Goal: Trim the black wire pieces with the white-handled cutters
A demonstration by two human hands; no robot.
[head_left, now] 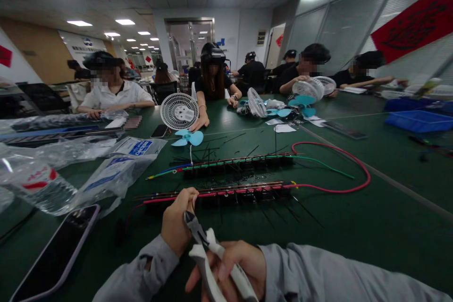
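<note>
Nearest, lying left of the pliers (212, 255): dark phone (53, 255). Left hand (177, 222), fingers curled, pinching something too small to tell at the near wire strip (226, 192). Right hand (230, 266), fingers wrapped about white plier handles, jaws pointing toward that strip.

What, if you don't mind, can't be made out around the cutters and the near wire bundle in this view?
- Cutters: handle ends cut off by the bottom edge, head view.
- Right hand: its fingers partly hidden behind the handles.
- Left hand: covers the near wire bundle there, so what it pinches is hidden.
</note>
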